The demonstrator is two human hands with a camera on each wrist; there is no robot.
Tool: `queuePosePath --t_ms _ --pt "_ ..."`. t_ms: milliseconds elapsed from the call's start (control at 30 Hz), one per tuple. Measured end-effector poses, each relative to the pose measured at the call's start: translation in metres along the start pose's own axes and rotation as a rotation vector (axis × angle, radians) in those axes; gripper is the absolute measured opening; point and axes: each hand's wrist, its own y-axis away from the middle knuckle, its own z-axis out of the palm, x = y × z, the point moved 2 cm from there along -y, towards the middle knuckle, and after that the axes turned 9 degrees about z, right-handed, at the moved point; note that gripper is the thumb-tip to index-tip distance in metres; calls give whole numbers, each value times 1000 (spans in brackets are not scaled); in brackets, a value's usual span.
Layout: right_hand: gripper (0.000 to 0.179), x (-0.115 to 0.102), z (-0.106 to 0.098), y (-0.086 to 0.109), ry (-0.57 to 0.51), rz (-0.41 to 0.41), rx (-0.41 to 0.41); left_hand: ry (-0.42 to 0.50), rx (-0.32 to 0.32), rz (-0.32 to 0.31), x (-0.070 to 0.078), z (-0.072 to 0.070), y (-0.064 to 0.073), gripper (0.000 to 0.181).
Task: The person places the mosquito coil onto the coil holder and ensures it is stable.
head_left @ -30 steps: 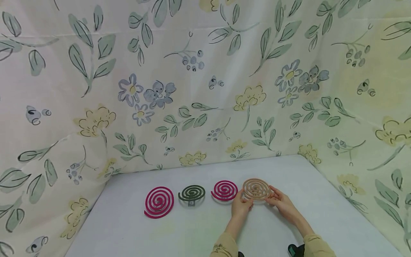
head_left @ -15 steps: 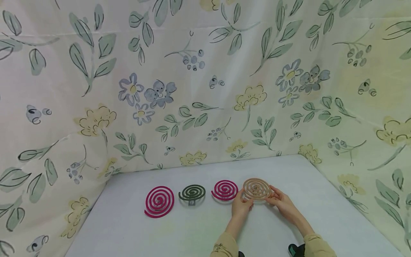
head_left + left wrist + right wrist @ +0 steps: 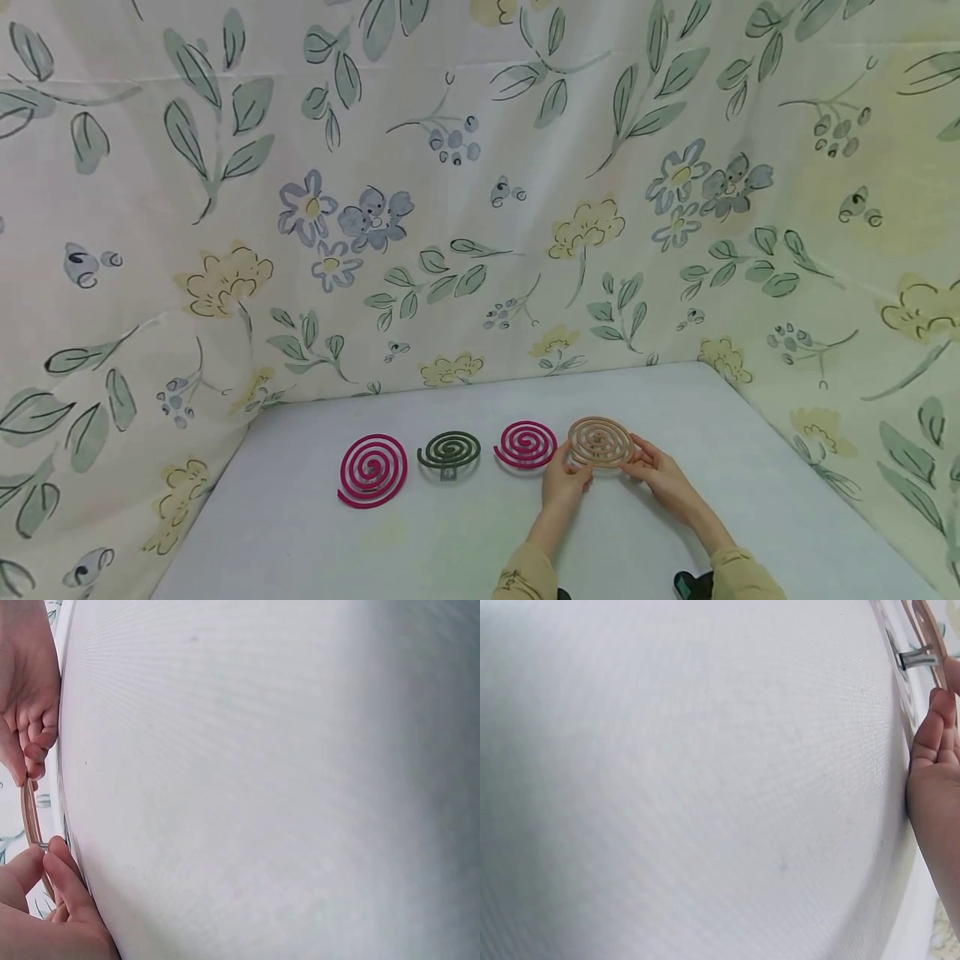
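Note:
In the head view a tan mosquito coil [image 3: 598, 441] is held between both hands at the right of the row. My left hand [image 3: 562, 485] pinches its near left edge, thumb toward the front. From the other side, my right hand [image 3: 666, 485] pinches the right edge between thumb and fingers. A small metal stand [image 3: 919, 658] shows under the coil in the right wrist view. Seen edge-on in the left wrist view, the coil [image 3: 30, 814] is close over the white tabletop, the two hands at opposite sides of it.
Left of the hands, a pink coil [image 3: 527, 445] sits just beside my left fingers. Further left, a dark green coil [image 3: 452, 450] is raised on a metal stand [image 3: 448, 474], then a larger pink coil [image 3: 372, 470] lies flat. Floral cloth [image 3: 480, 208] surrounds the white table [image 3: 337, 558].

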Motion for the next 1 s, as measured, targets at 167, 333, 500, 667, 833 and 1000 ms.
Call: queuePosePath --t_ms 167,333,500,667,833,1000 --pt "75 1 0 0 -4 -3 -7 8 6 5 0 0 0 53" --pt "75 1 0 -1 -13 -4 -4 12 5 6 1 0 1 53" --pt "76 1 0 -1 -1 -1 -4 1 3 19 2 0 1 53" --pt "76 1 0 -1 4 -2 -9 11 6 11 2 0 1 53" --pt "76 2 -1 -2 -1 -8 -14 4 7 17 0 0 -1 53" --pt "75 2 0 -2 4 -8 -6 1 11 7 -3 0 -1 53"
